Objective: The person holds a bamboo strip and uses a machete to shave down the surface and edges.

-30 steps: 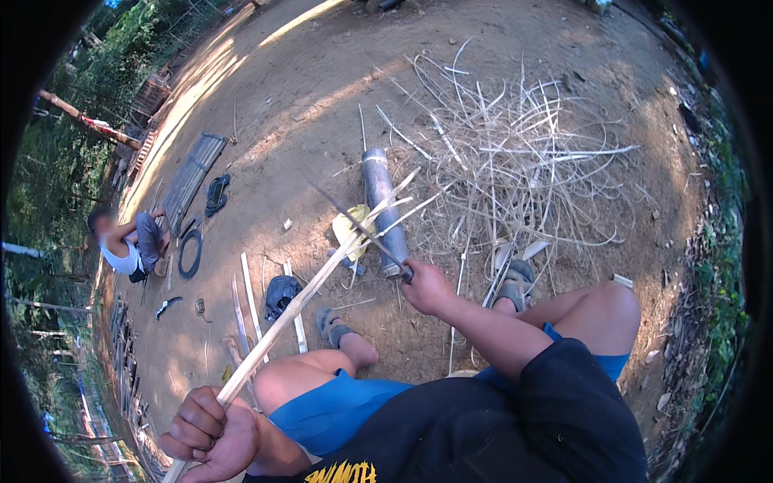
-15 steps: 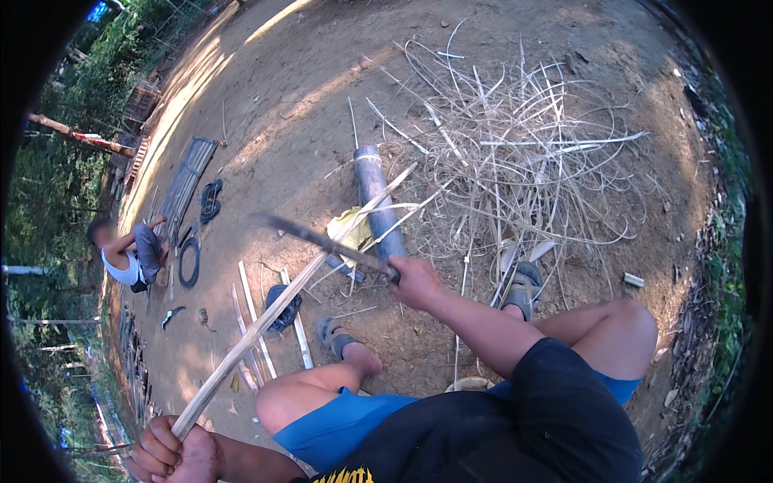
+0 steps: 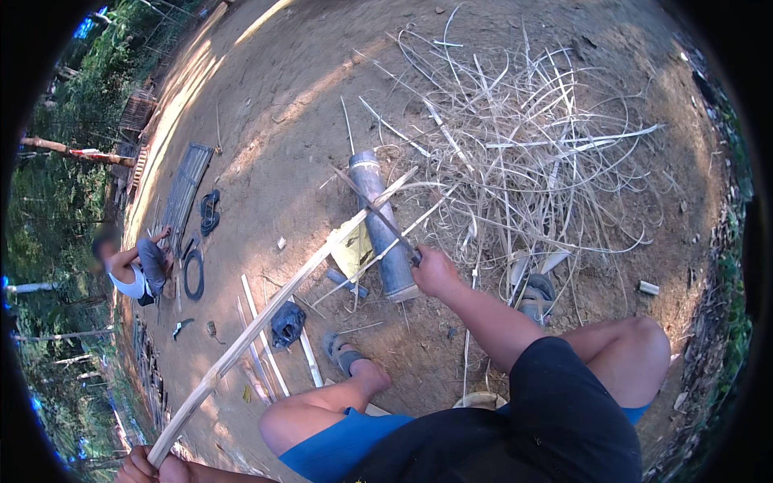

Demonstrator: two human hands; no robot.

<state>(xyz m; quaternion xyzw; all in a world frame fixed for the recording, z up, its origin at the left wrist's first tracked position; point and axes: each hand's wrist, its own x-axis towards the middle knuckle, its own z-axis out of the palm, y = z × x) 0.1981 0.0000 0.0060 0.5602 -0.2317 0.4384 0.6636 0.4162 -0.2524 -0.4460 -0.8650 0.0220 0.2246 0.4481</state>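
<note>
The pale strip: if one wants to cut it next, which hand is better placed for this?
Probably the right hand: it grips the knife, whose blade crosses the pale strip near its far end in this view. The left hand grips the strip's lower part.

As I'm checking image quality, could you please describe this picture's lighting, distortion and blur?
Head view: bright streaks cross the shaded ground at upper left; head view: fisheye curvature bends the ground's edges, and the left hand is cropped below; head view: the co-worker's head is blurred, while the blade looks fairly distinct.
</note>
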